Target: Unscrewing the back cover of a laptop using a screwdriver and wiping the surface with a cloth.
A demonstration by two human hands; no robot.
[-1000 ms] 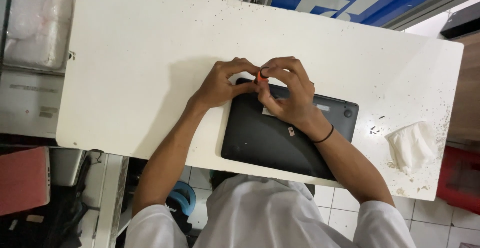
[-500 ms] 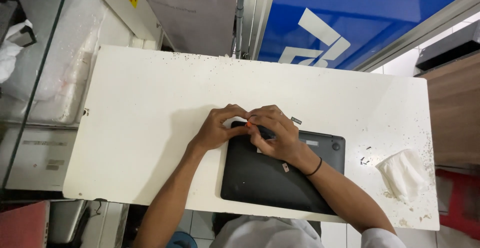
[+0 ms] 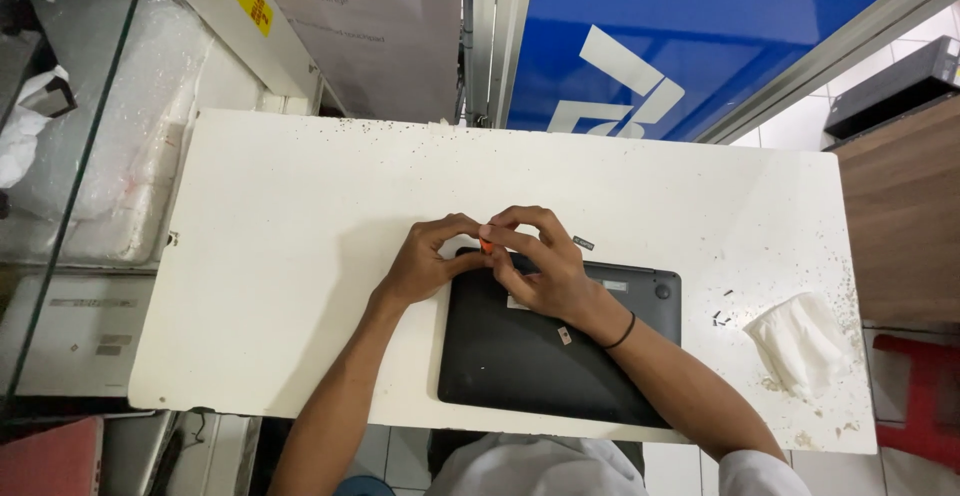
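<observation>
A black laptop (image 3: 540, 366) lies bottom side up on the white table (image 3: 290, 286), near its front edge. My left hand (image 3: 425, 261) and my right hand (image 3: 535, 266) meet over the laptop's far left corner. Together their fingertips pinch a small orange thing (image 3: 486, 246); its shape is too small to tell. A black band circles my right wrist. A small dark piece (image 3: 584, 244) rests on the table just beyond the laptop's far edge.
A crumpled white tissue (image 3: 800, 341) lies at the table's right end, with several tiny dark screws (image 3: 720, 318) beside it. Dark specks dot the table. A glass case with white foam (image 3: 110, 166) stands to the left, a blue panel (image 3: 690, 36) behind, a red stool (image 3: 930, 396) at the right.
The view has tilted up, so the table and laptop sit lower in frame and more of the blue panel shows. Both hands stay together at the laptop's far corner.
</observation>
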